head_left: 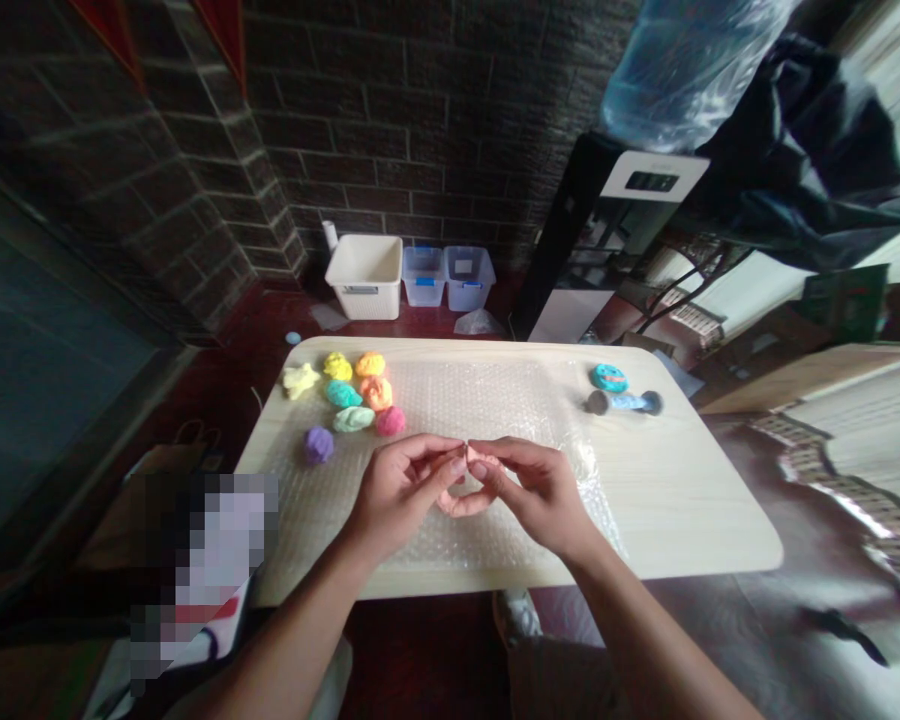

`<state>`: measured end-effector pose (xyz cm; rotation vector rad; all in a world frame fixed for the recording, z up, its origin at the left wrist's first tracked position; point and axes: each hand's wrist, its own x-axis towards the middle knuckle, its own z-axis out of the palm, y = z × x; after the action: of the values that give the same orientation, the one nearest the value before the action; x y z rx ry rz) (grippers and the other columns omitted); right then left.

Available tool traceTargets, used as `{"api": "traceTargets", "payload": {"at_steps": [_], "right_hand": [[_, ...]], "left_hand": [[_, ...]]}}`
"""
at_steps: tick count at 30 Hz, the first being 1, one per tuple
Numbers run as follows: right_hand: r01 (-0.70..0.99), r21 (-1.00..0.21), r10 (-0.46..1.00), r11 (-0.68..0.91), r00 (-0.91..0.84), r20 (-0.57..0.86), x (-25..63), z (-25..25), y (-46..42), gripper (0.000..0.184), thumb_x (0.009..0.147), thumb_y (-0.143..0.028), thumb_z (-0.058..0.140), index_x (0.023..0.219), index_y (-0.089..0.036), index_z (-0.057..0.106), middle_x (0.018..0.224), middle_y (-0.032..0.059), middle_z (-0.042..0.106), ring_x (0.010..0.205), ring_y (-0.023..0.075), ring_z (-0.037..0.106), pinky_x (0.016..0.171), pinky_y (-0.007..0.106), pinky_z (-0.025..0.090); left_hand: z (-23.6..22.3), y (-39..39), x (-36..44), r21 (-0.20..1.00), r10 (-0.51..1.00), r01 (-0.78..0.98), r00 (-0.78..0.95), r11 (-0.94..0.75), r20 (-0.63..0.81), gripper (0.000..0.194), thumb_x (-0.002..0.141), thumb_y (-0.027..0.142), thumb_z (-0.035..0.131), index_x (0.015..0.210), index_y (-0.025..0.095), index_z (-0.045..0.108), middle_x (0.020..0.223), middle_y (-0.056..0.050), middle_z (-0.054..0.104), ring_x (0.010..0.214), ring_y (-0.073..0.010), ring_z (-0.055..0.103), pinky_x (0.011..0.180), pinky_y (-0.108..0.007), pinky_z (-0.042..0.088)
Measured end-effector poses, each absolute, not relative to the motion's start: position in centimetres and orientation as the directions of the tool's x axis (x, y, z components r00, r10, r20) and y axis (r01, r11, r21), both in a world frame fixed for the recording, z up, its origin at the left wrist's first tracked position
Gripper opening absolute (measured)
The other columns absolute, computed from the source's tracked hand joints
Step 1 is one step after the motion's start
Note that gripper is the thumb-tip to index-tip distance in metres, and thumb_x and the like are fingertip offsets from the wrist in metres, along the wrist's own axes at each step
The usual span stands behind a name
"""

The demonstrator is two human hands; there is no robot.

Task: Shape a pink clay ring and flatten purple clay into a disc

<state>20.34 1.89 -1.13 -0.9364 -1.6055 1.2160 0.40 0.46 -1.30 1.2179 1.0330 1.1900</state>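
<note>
My left hand point(409, 485) and my right hand point(529, 487) meet above the middle of the bubble wrap sheet point(487, 395), thumbs and fingertips closed. Between them they pinch a peach-pink piece of modelling clay point(465, 504) that seems to curve in a loop below the thumbs; fingers cover much of it. Lumps of clay sit to the left: purple point(319, 444), pink point(391, 420), pale green point(353, 419), teal point(343, 394), orange point(376, 393), yellow-orange point(370, 364) and yellow point(337, 366). Beside them is a pale yellow star-like piece point(300, 380).
On the table's point(690, 500) right lie a round teal piece point(610, 377) with a reddish strip and a dumbbell-shaped thing point(625, 403) with grey ends. Beyond the far edge stand a white bin point(364, 300), two clear boxes point(424, 278) and a water dispenser point(570, 260).
</note>
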Motion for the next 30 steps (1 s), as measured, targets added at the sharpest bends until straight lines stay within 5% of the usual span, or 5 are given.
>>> {"api": "traceTargets", "payload": {"at_steps": [8, 14, 20, 30], "right_hand": [[0.084, -0.951, 0.908, 0.297, -0.331, 0.255, 20.3, -0.9, 1.8, 0.022, 0.100, -0.034, 0.073, 0.115, -0.024, 0.084, 0.093, 0.0081, 0.084, 0.084, 0.0209, 0.079, 0.076, 0.033, 0.063], [0.069, -0.958, 0.930, 0.279, -0.267, 0.252, 20.4, -1.7, 1.9, 0.021, 0.096, -0.035, 0.078, 0.113, -0.025, 0.084, 0.102, 0.0095, 0.085, 0.091, 0.0243, 0.080, 0.082, 0.038, 0.065], [0.006, -0.976, 0.939, 0.218, -0.274, 0.209, 20.6, -2.0, 2.0, 0.023, 0.091, -0.035, 0.084, 0.111, -0.024, 0.084, 0.105, 0.0091, 0.084, 0.095, 0.0241, 0.080, 0.087, 0.040, 0.066], [-0.088, -0.992, 0.949, 0.093, -0.294, 0.115, 20.3, -1.6, 1.9, 0.022, 0.089, -0.035, 0.085, 0.108, -0.023, 0.084, 0.103, 0.0092, 0.085, 0.095, 0.0246, 0.081, 0.088, 0.040, 0.066]], "left_hand": [[-1.3, 0.5, 0.8, 0.990, 0.994, -0.131, 0.107, 0.046, -0.032, 0.026, 0.089, 0.039, 0.081, 0.098, 0.014, 0.081, 0.091, -0.010, 0.083, 0.079, -0.0226, 0.079, 0.070, -0.029, 0.064], [-1.4, 0.8, 0.5, 0.991, 0.995, -0.134, 0.096, 0.017, -0.004, 0.029, 0.089, 0.039, 0.081, 0.107, 0.015, 0.080, 0.105, -0.012, 0.084, 0.098, -0.0254, 0.080, 0.086, -0.032, 0.064], [-1.1, 0.5, 0.8, 0.969, 0.988, -0.243, 0.153, 0.049, -0.012, 0.030, 0.087, 0.040, 0.084, 0.102, 0.015, 0.078, 0.100, -0.013, 0.084, 0.091, -0.0284, 0.082, 0.089, -0.043, 0.068], [-1.7, 0.5, 0.6, 0.978, 0.994, -0.207, 0.110, -0.002, 0.025, 0.033, 0.085, 0.034, 0.086, 0.112, 0.016, 0.077, 0.104, -0.011, 0.083, 0.096, -0.0254, 0.081, 0.082, -0.034, 0.069]]}}
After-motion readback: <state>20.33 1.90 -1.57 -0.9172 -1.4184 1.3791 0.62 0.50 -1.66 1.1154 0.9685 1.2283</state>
